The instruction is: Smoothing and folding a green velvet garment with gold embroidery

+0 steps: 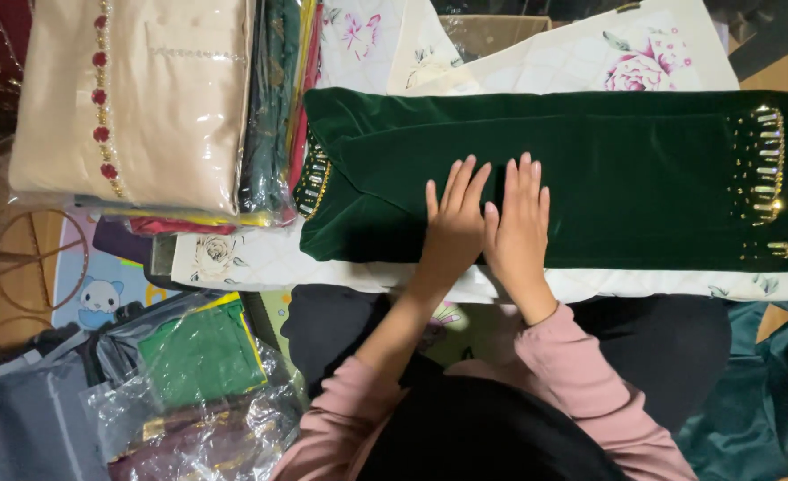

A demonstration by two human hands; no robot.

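Observation:
A dark green velvet garment (643, 178) lies folded flat across a white quilted floral cloth (260, 258). Gold bead trim shows at its left edge (314, 183) and at its right end (766, 165). My left hand (454, 223) and my right hand (519, 223) rest side by side, palms down and fingers spread, on the velvet near its front edge. Neither hand holds anything. Pink sleeves cover both forearms.
A beige garment with red flower trim in clear plastic (136, 98) tops a stack of packaged clothes at the left. Bagged green and maroon garments (203, 356) lie at the lower left. More teal fabric (750, 392) sits at the lower right. A cardboard box (492, 31) stands behind.

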